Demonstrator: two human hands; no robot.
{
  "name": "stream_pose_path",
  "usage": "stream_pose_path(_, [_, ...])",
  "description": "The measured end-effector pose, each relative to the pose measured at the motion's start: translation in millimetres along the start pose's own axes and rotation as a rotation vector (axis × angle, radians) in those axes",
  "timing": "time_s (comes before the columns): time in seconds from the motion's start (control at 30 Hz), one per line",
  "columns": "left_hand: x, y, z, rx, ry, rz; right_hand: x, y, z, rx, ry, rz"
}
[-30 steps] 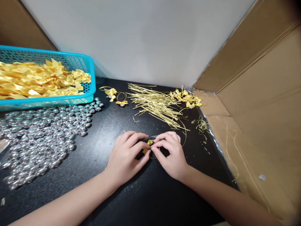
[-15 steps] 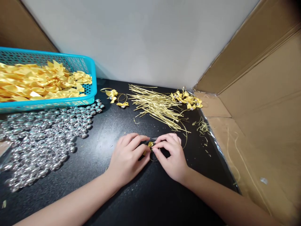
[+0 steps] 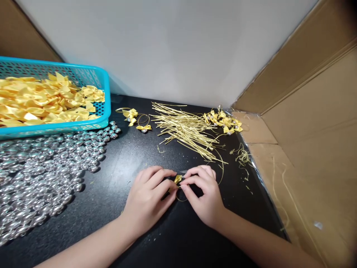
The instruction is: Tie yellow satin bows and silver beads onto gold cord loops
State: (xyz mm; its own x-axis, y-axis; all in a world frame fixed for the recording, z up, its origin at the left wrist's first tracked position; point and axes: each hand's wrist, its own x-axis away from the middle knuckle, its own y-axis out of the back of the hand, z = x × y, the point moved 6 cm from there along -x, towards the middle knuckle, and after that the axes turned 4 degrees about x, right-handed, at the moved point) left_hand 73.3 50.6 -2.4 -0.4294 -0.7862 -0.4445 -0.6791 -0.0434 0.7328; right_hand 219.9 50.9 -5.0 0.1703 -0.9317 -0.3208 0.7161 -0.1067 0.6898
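Observation:
My left hand (image 3: pixel 152 197) is closed in a pinch on a small yellow ribbon bow (image 3: pixel 177 179), mostly hidden by the fingers. Thumb and index finger of my right hand (image 3: pixel 205 195) press together just right of the bow, on a thin gold cord (image 3: pixel 182 200) that loops below the fingertips. A grey pointed blade-like piece (image 3: pixel 182 172) shows between the two hands, partly covered by the right fingers; I cannot tell what tool it belongs to. Beyond the hands lies a pile of cut gold cords (image 3: pixel 185 128).
A blue basket (image 3: pixel 106 96) full of yellow bows stands back left, with many silver beads (image 3: pixel 52 167) spread before it. Finished-looking bows with beads and loops lie at the back (image 3: pixel 143 128) and back right (image 3: pixel 223 121). Thread scraps (image 3: pixel 242 154) lie near cardboard (image 3: pixel 315 130) on the right.
The view has shifted slightly, so everything sits a little lower in the picture. Both hands keep their hold at the bow, with only slight finger movement.

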Motion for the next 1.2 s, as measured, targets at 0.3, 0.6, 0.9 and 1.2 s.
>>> stream_pose_path(0.3, [-0.5,-1.5,1.1,0.006,0.020,0.023,0.6,-1.1,-0.6,0.027,0.007,0.009])
stream_pose_path(0.6, [-1.6,-2.3,3.4,0.011,0.045,0.027,-0.1,0.4,2.0,0.004,0.006,0.000])
stream_pose_path(0.9, [-2.6,-3.5,4.2,0.014,0.057,0.044,-0.5,-0.5,2.1,0.024,0.006,0.021])
stream_pose_path(1.2, [-4.1,-2.0,1.4,-0.021,0.032,0.019,0.1,-0.6,2.4,0.026,0.025,0.010])
